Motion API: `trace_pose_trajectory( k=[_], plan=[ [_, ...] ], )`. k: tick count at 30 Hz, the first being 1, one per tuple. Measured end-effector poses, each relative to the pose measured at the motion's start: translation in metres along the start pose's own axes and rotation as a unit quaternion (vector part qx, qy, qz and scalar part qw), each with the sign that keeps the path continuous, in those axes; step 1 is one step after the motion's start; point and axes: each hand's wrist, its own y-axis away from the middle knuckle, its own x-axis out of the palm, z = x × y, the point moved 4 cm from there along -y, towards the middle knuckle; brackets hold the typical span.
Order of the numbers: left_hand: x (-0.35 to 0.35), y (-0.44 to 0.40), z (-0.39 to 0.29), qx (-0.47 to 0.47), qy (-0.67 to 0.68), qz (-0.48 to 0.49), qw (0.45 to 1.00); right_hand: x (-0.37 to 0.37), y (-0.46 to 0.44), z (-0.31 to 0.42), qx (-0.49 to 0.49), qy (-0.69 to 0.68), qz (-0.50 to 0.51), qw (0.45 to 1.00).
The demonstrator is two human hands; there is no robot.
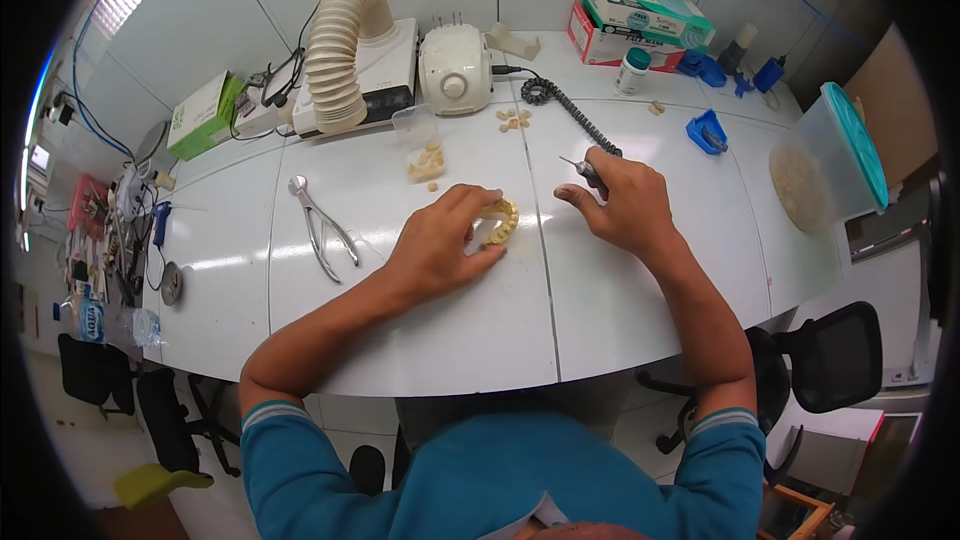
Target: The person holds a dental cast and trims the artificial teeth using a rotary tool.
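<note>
My left hand [447, 243] grips a yellowish dental cast [507, 224] with a curved row of teeth, low over the white table. In my right hand [630, 202] is a rotary handpiece [590, 174], its thin bur pointing left, apart from the cast. A coiled black cord [575, 116] runs from behind the right hand to the white control unit [455, 70]. Left of my left hand lie metal pliers [322, 225] with their handles spread. Beyond it stands a clear plastic cup [414, 126] beside several cast pieces [427, 162].
A ribbed extraction hose [335, 60] rises at the back left. More small cast pieces [514, 120] lie near the control unit. A white bottle [632, 71], mask boxes [640, 22], a blue tray [707, 133] and a tub with a teal lid [855, 148] stand to the right.
</note>
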Motion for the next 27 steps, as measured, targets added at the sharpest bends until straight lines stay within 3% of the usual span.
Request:
trace_pose_trajectory(
  k=[4,7,10,11,14,17,19,23,27],
  plan=[
    [-0.001,-0.004,0.002,0.009,-0.061,0.016,0.998,0.004,0.002,-0.003,-0.004,-0.004,-0.002,1.0],
    [-0.015,-0.003,-0.016,0.026,-0.028,-0.044,0.998,0.006,0.003,-0.002,-0.005,-0.03,0.003,1.0],
    [-0.024,-0.007,-0.007,0.024,0.179,-0.061,0.982,0.006,0.004,0.001,-0.005,-0.017,0.014,1.0],
    [-0.027,-0.007,-0.005,0.028,0.188,-0.053,0.98,0.005,0.005,0.001,0.0,-0.017,0.02,1.0],
    [-0.028,-0.007,-0.002,-0.014,0.241,-0.053,0.969,0.005,0.004,0.002,0.006,-0.016,0.036,0.999],
    [-0.021,-0.004,0.012,-0.121,0.309,-0.043,0.942,0.005,0.003,0.002,0.008,-0.016,0.041,0.999],
    [-0.025,-0.004,0.009,-0.132,0.32,-0.032,0.938,0.004,0.003,0.003,0.009,-0.015,0.048,0.999],
    [-0.017,-0.006,0.011,-0.015,0.377,-0.069,0.924,0.007,0.003,0.002,0.016,-0.014,0.06,0.998],
    [-0.024,-0.003,-0.006,-0.039,0.344,-0.034,0.937,0.008,0.002,0.001,0.018,-0.011,0.066,0.998]
  ],
)
